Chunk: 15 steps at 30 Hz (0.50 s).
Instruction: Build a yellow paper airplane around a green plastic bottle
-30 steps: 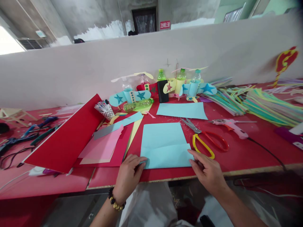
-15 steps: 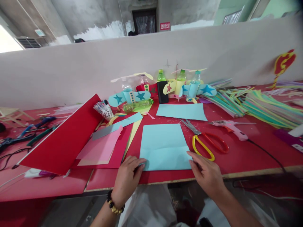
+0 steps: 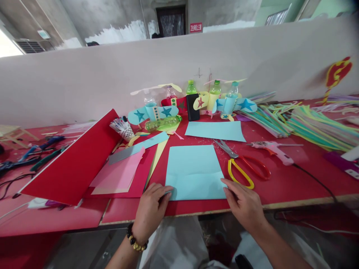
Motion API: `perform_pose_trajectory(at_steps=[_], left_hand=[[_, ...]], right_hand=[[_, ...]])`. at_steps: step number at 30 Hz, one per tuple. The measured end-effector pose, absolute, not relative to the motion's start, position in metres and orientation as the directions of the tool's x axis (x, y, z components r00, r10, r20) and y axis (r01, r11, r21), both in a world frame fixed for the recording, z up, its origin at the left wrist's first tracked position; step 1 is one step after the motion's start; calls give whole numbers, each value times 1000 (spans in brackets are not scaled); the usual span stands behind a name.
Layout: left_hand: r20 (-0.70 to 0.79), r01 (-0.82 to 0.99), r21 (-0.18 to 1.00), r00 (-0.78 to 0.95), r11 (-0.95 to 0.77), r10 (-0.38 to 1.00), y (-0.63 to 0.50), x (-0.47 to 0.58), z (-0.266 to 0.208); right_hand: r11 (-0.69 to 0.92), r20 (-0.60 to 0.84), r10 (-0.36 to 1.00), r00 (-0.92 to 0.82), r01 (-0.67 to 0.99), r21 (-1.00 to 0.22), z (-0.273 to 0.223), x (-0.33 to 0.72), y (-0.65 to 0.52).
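Observation:
A light blue sheet of paper (image 3: 193, 158) lies before me near the table's front edge, its near part folded back over itself. My left hand (image 3: 153, 205) pinches the left side of the fold between thumb and fingers. On the opposite side, my right hand (image 3: 244, 203) grips the right edge the same way, thumb below and index finger on top. Scissors (image 3: 233, 154) with one yellow and one red handle lie just right of the paper, blades partly apart. Beyond it rests another blue piece of paper (image 3: 215, 130).
Pink paper (image 3: 120, 172) and a leaning red board (image 3: 81, 160) lie to the left, near a pen cup (image 3: 125, 130). Bottle-and-paper planes (image 3: 230, 104) and a black phone (image 3: 193, 107) stand along the wall. On the right are a corded glue gun (image 3: 280, 154) and colored strips (image 3: 311, 125).
Both hands keep their hold on the blue paper's sides with almost no movement. The camera view has shifted slightly.

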<state>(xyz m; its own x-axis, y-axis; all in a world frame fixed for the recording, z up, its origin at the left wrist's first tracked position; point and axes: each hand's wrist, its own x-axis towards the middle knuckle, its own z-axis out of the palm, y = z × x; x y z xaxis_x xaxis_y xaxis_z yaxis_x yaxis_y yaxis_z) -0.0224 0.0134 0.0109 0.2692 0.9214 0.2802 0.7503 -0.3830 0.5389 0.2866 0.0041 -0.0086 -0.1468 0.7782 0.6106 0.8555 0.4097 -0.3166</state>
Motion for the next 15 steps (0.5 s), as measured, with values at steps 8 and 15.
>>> perform_pose_trajectory(at_steps=[8,15], left_hand=[[275,752,538,271,-381,923,13,-23,10],[308,743,530,280,-409,909,14,-23,10]], right_hand=[[387,584,800,-139,863,-324,-10,287,4],[400,602,784,-152,865,-302,-9,286,4]])
